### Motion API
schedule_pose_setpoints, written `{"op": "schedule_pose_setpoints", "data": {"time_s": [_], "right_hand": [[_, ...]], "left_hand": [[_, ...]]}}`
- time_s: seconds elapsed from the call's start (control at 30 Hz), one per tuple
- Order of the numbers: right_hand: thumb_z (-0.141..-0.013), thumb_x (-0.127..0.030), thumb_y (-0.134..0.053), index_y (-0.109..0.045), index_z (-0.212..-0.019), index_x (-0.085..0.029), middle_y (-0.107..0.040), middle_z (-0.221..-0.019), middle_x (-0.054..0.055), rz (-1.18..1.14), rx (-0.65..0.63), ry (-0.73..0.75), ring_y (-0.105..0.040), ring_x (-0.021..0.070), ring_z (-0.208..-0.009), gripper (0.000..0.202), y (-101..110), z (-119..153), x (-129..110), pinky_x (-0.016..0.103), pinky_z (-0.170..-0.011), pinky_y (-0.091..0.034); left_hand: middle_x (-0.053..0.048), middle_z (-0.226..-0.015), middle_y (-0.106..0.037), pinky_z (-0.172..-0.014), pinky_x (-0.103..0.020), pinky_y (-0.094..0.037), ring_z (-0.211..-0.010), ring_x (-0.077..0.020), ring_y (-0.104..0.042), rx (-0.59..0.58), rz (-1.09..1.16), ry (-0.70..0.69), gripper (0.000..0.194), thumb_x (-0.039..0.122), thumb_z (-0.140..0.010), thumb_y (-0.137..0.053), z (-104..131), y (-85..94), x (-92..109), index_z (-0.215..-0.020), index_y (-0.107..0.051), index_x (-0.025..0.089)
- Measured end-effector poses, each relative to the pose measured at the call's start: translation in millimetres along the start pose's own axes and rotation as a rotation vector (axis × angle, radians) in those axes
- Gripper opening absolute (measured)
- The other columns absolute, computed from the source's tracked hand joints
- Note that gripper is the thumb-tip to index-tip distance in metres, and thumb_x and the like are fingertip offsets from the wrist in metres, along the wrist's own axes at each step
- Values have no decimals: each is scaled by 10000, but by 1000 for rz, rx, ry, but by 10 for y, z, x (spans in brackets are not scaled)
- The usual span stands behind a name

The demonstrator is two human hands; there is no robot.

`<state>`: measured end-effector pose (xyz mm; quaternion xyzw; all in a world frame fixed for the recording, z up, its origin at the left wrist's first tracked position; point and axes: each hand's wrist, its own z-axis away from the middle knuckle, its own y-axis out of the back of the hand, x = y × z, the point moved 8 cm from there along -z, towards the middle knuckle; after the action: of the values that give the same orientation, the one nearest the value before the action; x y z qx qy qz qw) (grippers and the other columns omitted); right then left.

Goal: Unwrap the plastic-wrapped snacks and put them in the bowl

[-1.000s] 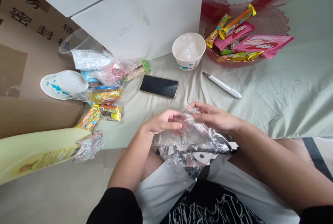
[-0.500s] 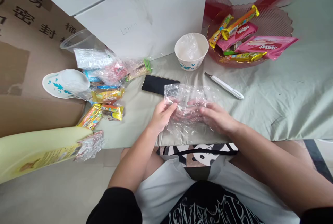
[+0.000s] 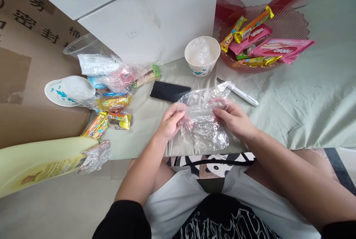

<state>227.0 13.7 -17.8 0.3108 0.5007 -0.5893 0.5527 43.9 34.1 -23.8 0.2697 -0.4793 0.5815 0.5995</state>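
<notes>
Head view, centre of frame: left hand (image 3: 169,122) and right hand (image 3: 236,119) pinch clear plastic film (image 3: 204,129) between thumbs and fingers; straightening seems in hand, and the next move probably wants gentle, even tension.

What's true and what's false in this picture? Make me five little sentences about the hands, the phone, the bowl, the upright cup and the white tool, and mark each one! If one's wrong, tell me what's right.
1. The left hand and the right hand both hold clear plastic. True.
2. The phone lies inside the bowl. False: the phone lies on the cloth.
3. Pink packets are in the bowl, one poking over the rim. True.
4. The upright paper cup has nothing in it. False: crumpled wrap is inside.
5. The right hand is gripping the white-handled tool. False: the tool lies on the cloth.
</notes>
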Motion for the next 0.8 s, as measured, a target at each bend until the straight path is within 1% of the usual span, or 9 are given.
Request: {"op": "schedule_pose_setpoints", "data": {"time_s": [0.13, 0.23, 0.3, 0.37, 0.47, 0.53, 0.6, 0.67, 0.8], "right_hand": [[-823, -459, -705, -615, -834, -246, -581, -691, -29, -11, 0, 100, -540, 125, -589, 231, 48, 4, -64, 289, -576, -470], [-794, -489, -727, -643, -770, -236, -598, -672, -10, -61, -72, 75, -555, 143, -611, 268, 1, 25, -74, 302, -603, -470], [-766, -594, -723, -672, -770, -225, -627, -676, 13, -98, -116, 44, -576, 165, -635, 372, -34, 47, -92, 311, -608, -466], [-750, -748, -651, -684, -774, -212, -633, -676, 32, -135, -151, 5, -570, 174, -614, 537, -62, 70, -102, 315, -583, -451], [-772, -852, -523, -675, -746, -195, -572, -615, 23, -141, -181, -80, -486, 144, -512, 674, -85, 90, -55, 299, -513, -389], [-806, -827, -522, -662, -729, -191, -546, -605, 12, -80, -160, -80, -460, 130, -508, 656, -67, 82, -39, 283, -497, -358], [-816, -748, -614, -648, -773, -198, -545, -643, -5, -27, -117, -32, -467, 122, -544, 553, -37, 61, -59, 268, -507, -360], [-795, -632, -726, -625, -878, -215, -551, -700, -24, -22, -101, 6, -487, 116, -588, 437, -33, 44, -85, 255, -536, -388], [-773, -466, -791, -565, -1034, -235, -586, -783, -26, -16, -171, -12, -538, 122, -645, 415, -100, 31, -79, 257, -575, -435]], "left_hand": [[36, -585, -580, -454, -238, -474, -483, -103, -541, 35, 17, -47, 206, 336, -658, -750, -18, 42, 103, -680, -599, 197], [-5, -603, -608, -482, -243, -453, -531, -118, -554, 30, -9, -99, 226, 383, -655, -714, -33, 63, 167, -603, -621, 184], [-26, -620, -624, -493, -250, -438, -554, -130, -562, 19, -39, -116, 332, 493, -690, -702, -41, 72, 180, -598, -645, 179], [-26, -637, -626, -475, -239, -386, -543, -118, -529, 14, -99, -102, 389, 549, -700, -726, -47, 82, 161, -619, -661, 174], [-9, -680, -630, -503, -219, -369, -575, -102, -512, -1, -182, -86, 331, 463, -659, -824, -48, 81, 133, -681, -672, 170], [-1, -713, -631, -549, -215, -407, -614, -101, -534, -20, -194, -88, 304, 402, -650, -850, -47, 71, 121, -733, -673, 169], [3, -761, -633, -570, -211, -434, -628, -95, -550, -32, -186, -81, 307, 369, -655, -857, -48, 68, 98, -794, -666, 172], [5, -832, -641, -572, -205, -453, -624, -82, -556, -32, -175, -82, 335, 344, -658, -860, -49, 74, 83, -863, -652, 180], [33, -855, -646, -581, -192, -481, -611, -72, -576, -29, -125, -105, 503, 302, -668, -862, -47, 78, 89, -1082, -586, 229]]}}
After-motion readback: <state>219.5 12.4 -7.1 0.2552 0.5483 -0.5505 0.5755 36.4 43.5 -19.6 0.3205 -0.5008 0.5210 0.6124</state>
